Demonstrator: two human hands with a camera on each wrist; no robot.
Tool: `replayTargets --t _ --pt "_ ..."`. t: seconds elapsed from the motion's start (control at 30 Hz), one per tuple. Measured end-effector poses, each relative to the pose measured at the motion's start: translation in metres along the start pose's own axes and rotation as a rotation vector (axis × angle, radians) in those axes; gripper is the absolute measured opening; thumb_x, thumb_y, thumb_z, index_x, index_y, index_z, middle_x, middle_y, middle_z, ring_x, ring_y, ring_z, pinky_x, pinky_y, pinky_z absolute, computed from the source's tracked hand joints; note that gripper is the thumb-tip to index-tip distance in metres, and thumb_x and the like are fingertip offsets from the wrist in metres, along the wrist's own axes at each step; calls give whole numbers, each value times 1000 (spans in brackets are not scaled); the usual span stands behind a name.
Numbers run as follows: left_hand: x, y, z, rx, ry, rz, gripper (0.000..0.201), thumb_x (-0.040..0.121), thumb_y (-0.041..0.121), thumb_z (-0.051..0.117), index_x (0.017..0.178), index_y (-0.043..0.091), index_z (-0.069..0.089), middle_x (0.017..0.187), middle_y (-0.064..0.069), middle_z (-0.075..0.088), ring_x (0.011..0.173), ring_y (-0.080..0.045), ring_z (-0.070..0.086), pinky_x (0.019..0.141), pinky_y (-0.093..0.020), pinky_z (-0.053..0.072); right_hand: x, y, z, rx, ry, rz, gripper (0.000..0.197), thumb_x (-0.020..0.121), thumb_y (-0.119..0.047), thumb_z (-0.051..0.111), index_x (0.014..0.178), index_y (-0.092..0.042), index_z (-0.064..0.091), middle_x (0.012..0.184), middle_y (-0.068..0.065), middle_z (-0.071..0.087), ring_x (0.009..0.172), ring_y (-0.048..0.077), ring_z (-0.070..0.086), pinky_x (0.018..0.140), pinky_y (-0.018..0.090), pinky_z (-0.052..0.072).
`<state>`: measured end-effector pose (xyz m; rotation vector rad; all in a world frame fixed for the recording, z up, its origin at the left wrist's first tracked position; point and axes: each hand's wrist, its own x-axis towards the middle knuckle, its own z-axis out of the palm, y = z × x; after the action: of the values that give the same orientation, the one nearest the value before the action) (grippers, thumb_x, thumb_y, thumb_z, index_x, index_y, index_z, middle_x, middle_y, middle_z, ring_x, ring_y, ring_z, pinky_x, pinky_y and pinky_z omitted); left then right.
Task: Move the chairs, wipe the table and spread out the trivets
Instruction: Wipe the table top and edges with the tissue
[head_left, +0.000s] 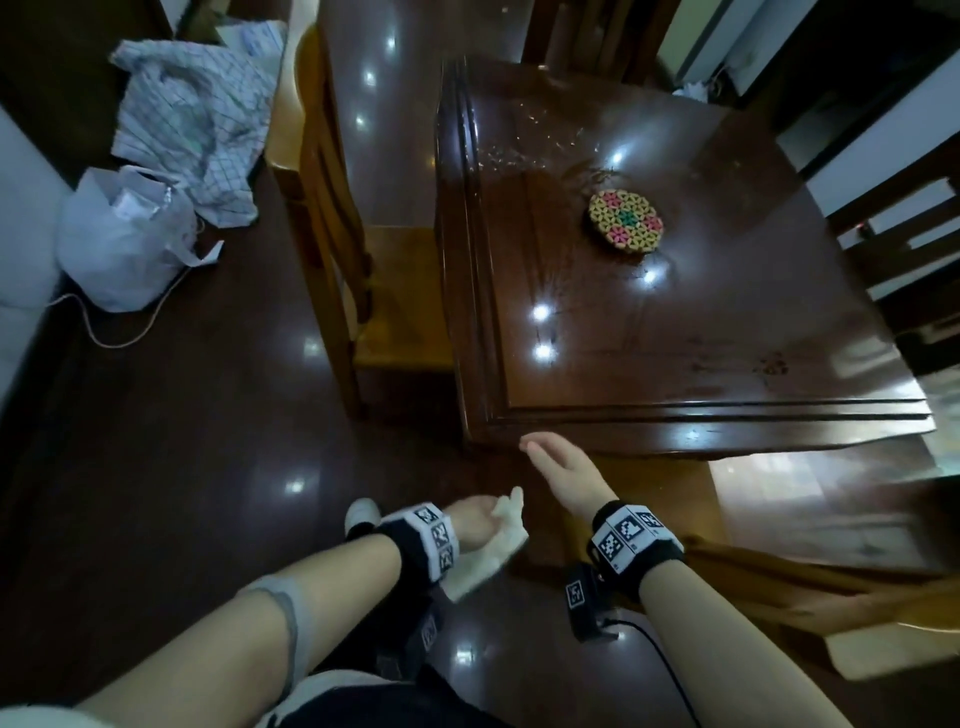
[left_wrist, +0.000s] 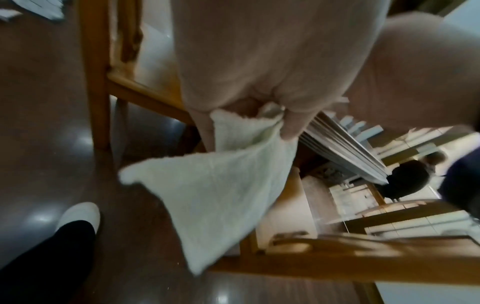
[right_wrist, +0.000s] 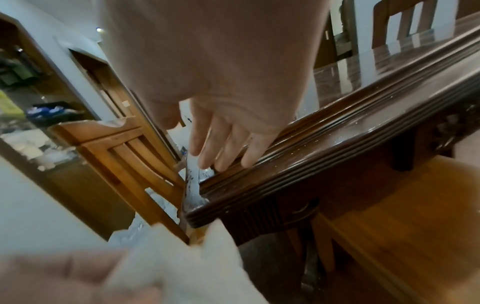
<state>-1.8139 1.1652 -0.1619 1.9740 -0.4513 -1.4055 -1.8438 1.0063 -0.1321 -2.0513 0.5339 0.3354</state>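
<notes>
- Head view: the dark wooden table (head_left: 675, 322) fills the upper right of the frame, glossy with light spots; a single round woven trivet (head_left: 626, 223) lies flat on it right of centre, with pale crumbs scattered on the tabletop above and left of it; a light wooden chair (head_left: 332, 218) stands at the table's left edge, its seat tucked partly under; a second chair (head_left: 810, 587), blurred, sits at the lower right; the left hand (head_left: 475, 522), low centre, grips a whitish cloth (head_left: 493, 551) that hangs below the table; the right hand (head_left: 558, 465) is held just under the table's near corner, fingers straight and loose, holding nothing; a checked fabric (head_left: 192, 124) and a white plastic bag (head_left: 124, 244) lie on the floor at upper left.
- Left wrist view: the fingers (left_wrist: 293, 125) bunch the cloth's top edge at frame centre; the cloth drapes down toward the lower middle; a white shoe (left_wrist: 80, 216) shows at lower left on the dark floor (left_wrist: 46, 127); chair legs rise at upper left.
- Right wrist view: the right hand's fingers (right_wrist: 226, 144) are extended in front of the table's moulded corner; whether they touch it I cannot tell; the chair back stands at centre left; the cloth is a blur at the bottom.
</notes>
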Motion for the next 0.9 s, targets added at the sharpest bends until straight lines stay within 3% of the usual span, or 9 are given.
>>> replayTargets --t 0.1,0.23,0.4,0.47,0.57,0.67,0.73,0.8,0.9 --pt "-5 2 -29 -46 31 54 32 98 22 46 126 15 58 127 -5 59 117 -22 55 99 -32 42 -7 5 1 -32 -136 14 47 95 -39 55 139 -23 44 135 -6 50 129 10 44 107 29 35" --pt "-9 19 -66 -277 59 123 30 96 11 51 124 8 58 121 -11 62 113 -25 58 103 -41 42 -3 -10 -1 205 -259 45 79 80 -45 71 145 -21 31 136 -5 47 122 15 51 100 32 44" --pt "-4 36 -119 -352 79 149 23 97 14 48 119 15 55 117 -10 61 110 -27 59 99 -44 46 22 -39 -15 378 -323 126 40 80 -22 75 113 -5 63 105 11 71 94 26 69 80 37 58" --pt "7 41 -138 -355 114 153 30 95 14 51 126 13 52 112 -7 60 101 -21 60 89 -37 50 37 -53 -26 356 -229 111 24 85 -13 70 104 0 66 93 11 72 84 25 69 70 34 58" --pt "21 49 -170 -418 220 114 29 94 20 52 122 23 50 108 -1 59 90 -17 59 77 -33 47 65 -68 -49 304 152 75 10 86 -9 67 85 0 67 81 14 70 81 37 67 68 43 55" --pt "39 50 -203 -427 299 60 34 96 23 48 130 22 44 118 1 55 100 -22 60 84 -37 44 90 -80 -70 -235 431 48 27 88 -28 59 68 -11 53 65 9 58 74 37 62 61 41 45" --pt "51 49 -221 -424 304 35 37 98 24 45 134 20 41 122 -1 54 102 -23 59 87 -39 44 102 -93 -71 -507 375 113 20 91 -40 53 89 -20 58 83 5 62 89 33 62 70 36 44" --pt "64 46 -235 -390 290 13 38 98 26 43 135 20 40 124 -1 54 102 -22 59 83 -36 45 118 -93 -63 -546 169 246 47 90 -55 47 130 -30 53 121 2 62 113 27 57 90 38 45" --pt "84 40 -252 -323 288 -14 38 99 25 43 137 18 40 118 1 54 100 -19 58 74 -30 43 144 -74 -45 -570 185 295 62 92 -59 37 147 -32 33 155 -2 32 142 22 28 113 44 29"
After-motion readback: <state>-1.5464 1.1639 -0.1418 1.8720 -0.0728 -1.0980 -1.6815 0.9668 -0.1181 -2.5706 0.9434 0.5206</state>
